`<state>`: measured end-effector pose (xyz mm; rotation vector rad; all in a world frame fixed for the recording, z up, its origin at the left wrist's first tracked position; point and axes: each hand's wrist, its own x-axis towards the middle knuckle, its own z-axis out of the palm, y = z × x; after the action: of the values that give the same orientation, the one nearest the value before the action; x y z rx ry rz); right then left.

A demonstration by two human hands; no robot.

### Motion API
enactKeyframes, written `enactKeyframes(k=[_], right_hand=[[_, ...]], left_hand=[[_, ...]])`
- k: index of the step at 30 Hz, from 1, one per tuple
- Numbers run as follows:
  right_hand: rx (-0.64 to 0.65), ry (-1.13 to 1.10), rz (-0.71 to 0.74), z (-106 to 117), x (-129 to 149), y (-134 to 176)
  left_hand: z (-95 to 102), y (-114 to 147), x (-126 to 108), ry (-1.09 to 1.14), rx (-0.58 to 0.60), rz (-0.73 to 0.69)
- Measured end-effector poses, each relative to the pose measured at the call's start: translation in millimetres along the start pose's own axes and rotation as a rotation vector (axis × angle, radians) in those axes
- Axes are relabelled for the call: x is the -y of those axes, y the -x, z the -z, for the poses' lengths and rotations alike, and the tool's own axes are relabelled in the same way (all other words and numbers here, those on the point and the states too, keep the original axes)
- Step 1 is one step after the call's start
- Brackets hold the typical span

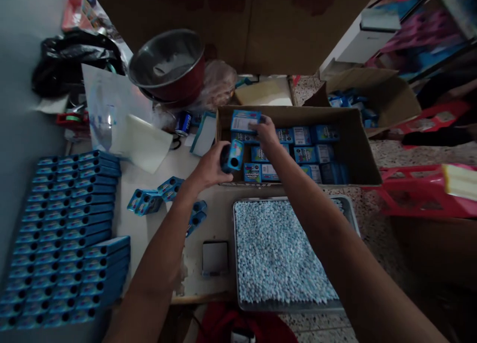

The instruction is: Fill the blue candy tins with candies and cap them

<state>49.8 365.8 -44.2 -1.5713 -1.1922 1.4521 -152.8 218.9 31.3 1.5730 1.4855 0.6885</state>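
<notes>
My left hand (210, 165) is closed round a small blue candy box (235, 155), its end with a dark round hole turned toward me, at the left edge of a long cardboard box (354, 149). Inside that carton, my right hand (267, 131) grips another blue candy box (244, 120) near the far left corner. Rows of similar blue packs (305, 155) lie in the carton below it. On the table to the left of my forearm are a few loose blue boxes (144, 202).
A metal tray (237, 283) of pale blue candies stands in front of the carton. Blue boxes (67, 233) are stacked at the left. A red bowl (175, 87) sits at the back, a small scale (215, 257) near the front edge, and a pink plastic chair (417, 191) to the right.
</notes>
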Motion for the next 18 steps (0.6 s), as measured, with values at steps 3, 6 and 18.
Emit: enactKeyframes(k=[3, 6, 18], right_hand=[[0.119, -0.277, -0.021, 32, 38, 65], [0.255, -0.414, -0.074, 48, 54, 148], [0.052, -0.868, -0.595, 27, -3, 352]], left_hand=[[-4.2, 57, -2, 0.522, -0.224, 0.198], [-25.3, 96, -2, 0.815, -0.328, 0.354], [-94.0, 179, -70, 0.742, -0.384, 0.374]])
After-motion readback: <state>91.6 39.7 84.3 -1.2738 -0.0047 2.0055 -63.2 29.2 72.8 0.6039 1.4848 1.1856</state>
